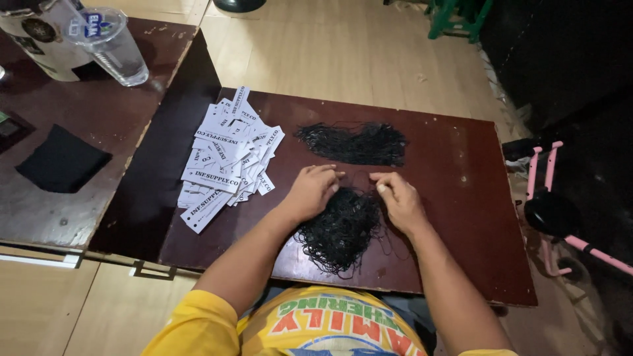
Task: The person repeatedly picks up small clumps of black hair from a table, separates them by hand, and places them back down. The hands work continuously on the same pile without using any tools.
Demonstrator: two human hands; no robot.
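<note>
Left hand: centre of frame, fingertips pinched on a thin black string at the top edge of the near string pile; palm rests against that pile.

Right hand: just right of the left hand, thumb and forefinger pinched on the same fine string, drawn taut between the two hands as far as can be told.

Near string pile: loose tangle of black loops, centre to lower centre, on the dark brown board, close to the board's near edge.

Far string pile: neater bundle, upper centre, apart from the hands.

Paper tags: white printed cards fanned in a heap, left of centre, near the left hand but not touching.

Plastic cup: sealed, clear, upper left on a second table, beside a black cloth.

Risks, as judged: loops in the near pile may snag, so a pull on one strand could drag several out, or tighten a knot. Strands overhanging the near edge could slip to the floor. A left-arm sweep could scatter the tags. Dim light makes single black strands hard to pick out on dark wood.
</note>
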